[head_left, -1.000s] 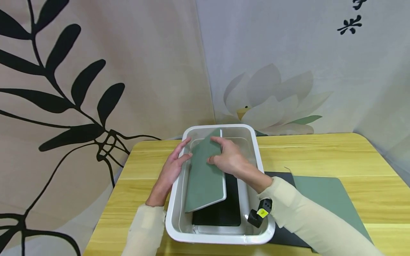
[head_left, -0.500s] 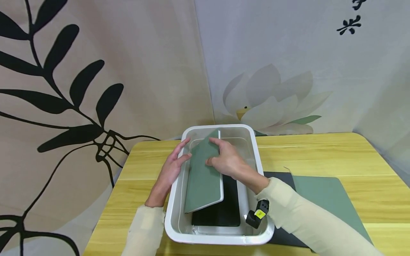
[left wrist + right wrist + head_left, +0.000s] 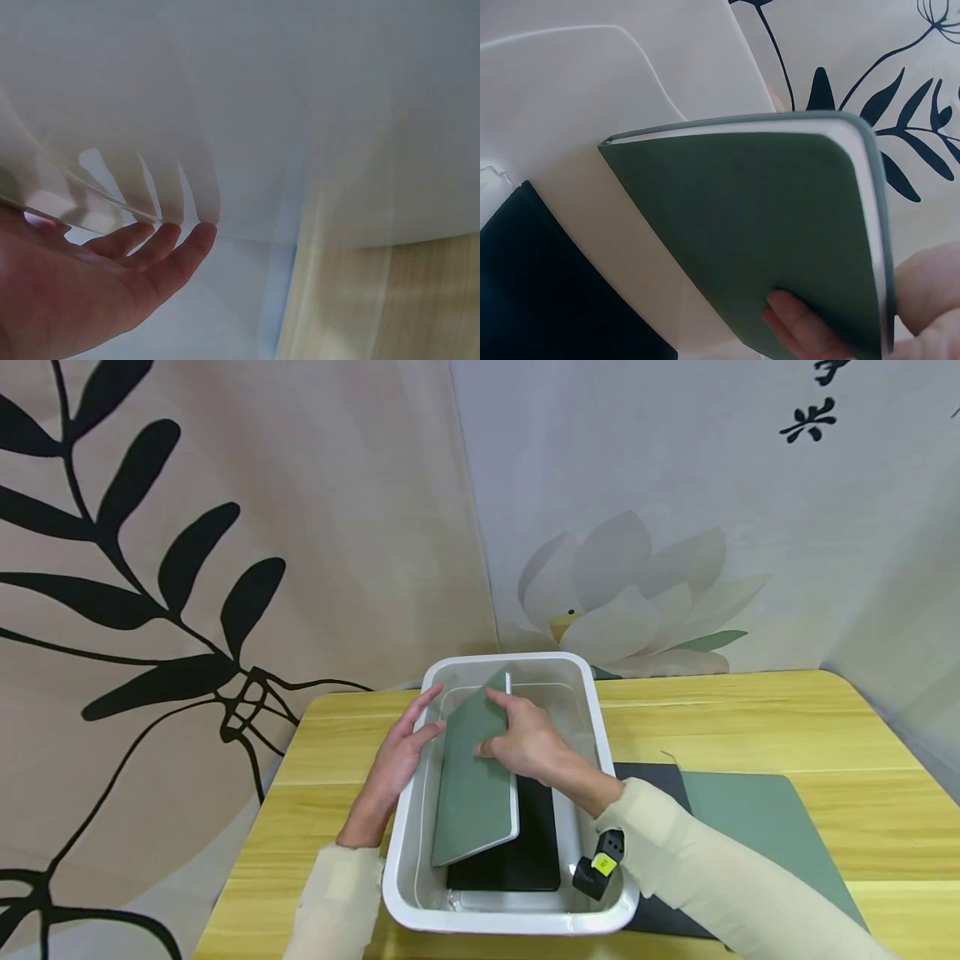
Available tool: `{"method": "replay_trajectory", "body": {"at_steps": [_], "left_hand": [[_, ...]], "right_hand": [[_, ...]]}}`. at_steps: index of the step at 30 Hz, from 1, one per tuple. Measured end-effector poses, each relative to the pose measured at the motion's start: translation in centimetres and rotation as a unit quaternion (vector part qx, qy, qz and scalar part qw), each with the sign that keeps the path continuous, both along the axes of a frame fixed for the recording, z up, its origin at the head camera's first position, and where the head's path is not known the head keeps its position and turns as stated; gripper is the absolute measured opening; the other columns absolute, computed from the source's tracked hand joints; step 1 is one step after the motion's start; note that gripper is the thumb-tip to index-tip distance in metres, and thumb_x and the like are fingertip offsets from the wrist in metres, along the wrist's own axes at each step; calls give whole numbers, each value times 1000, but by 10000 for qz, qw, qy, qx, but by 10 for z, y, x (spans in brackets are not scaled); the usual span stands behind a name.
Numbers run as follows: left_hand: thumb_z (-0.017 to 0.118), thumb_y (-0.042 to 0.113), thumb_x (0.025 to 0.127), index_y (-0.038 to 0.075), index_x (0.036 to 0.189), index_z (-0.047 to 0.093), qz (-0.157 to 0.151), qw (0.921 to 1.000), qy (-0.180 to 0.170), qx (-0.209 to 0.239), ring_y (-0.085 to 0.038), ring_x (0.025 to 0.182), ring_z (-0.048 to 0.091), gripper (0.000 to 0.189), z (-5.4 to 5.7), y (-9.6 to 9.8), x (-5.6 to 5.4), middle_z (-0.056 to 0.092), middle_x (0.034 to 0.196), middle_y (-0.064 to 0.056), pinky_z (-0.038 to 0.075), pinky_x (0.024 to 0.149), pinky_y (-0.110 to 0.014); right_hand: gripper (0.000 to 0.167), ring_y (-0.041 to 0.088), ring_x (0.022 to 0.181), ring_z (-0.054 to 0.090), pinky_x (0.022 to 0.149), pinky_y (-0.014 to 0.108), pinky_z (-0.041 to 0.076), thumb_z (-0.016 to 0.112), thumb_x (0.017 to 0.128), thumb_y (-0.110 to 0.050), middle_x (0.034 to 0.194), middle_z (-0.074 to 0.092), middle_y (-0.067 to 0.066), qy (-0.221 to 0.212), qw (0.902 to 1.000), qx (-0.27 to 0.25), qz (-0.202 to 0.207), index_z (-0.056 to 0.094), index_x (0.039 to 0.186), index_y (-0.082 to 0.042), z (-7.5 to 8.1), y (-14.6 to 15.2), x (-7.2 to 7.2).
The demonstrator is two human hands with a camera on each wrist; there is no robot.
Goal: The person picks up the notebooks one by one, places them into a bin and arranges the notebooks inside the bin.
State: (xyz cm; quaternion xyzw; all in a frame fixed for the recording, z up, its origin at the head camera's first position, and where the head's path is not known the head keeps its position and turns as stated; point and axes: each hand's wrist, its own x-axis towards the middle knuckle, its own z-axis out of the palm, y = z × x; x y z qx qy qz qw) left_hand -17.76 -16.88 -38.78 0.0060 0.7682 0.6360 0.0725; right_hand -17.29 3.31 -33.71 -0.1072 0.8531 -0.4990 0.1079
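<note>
A white plastic bin (image 3: pixel 513 923) stands on the table. Its left rim lies between my left hand's (image 3: pixel 396 766) thumb, over the edge, and the fingers outside; in the left wrist view those fingertips touch the outer wall. My right hand (image 3: pixel 531 739) holds a green notebook (image 3: pixel 474 806) tilted inside the bin, by its upper right edge. The right wrist view shows fingers on the green cover (image 3: pixel 742 217) and the pale page edges. Below it a black notebook (image 3: pixel 538 856) lies flat on the bin's floor, partly hidden by the green one.
Right of the bin, a dark flat sheet or cover (image 3: pixel 660 777) and a green one (image 3: pixel 765 827) lie on the wooden table (image 3: pixel 885 768), partly under my right forearm. A patterned curtain (image 3: pixel 360 527) hangs behind the table.
The green notebook has shifted slightly left in the bin with my right hand and leans a little more steeply. My left hand stays at the rim. The head view has shifted slightly.
</note>
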Motion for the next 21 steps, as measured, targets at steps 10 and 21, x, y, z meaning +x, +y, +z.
{"method": "replay_trajectory", "body": {"at_steps": [10, 21], "left_hand": [[49, 24, 102, 35, 151, 38, -24, 9999, 88, -61, -38, 130, 44, 51, 0, 1, 0, 31, 158, -1, 46, 96, -59], [51, 26, 102, 36, 151, 38, -27, 9999, 58, -89, -37, 129, 45, 52, -1, 0, -1, 32, 157, -1, 48, 93, -55]], "right_hand": [[82, 36, 122, 54, 98, 50, 50, 77, 81, -3, 148, 45, 20, -135, 9999, 23, -59, 36, 153, -7, -3, 2, -2], [82, 37, 123, 52, 97, 53, 49, 75, 82, -1, 149, 43, 18, -322, 9994, -107, -32, 35, 153, -9, -6, 3, -3]]}}
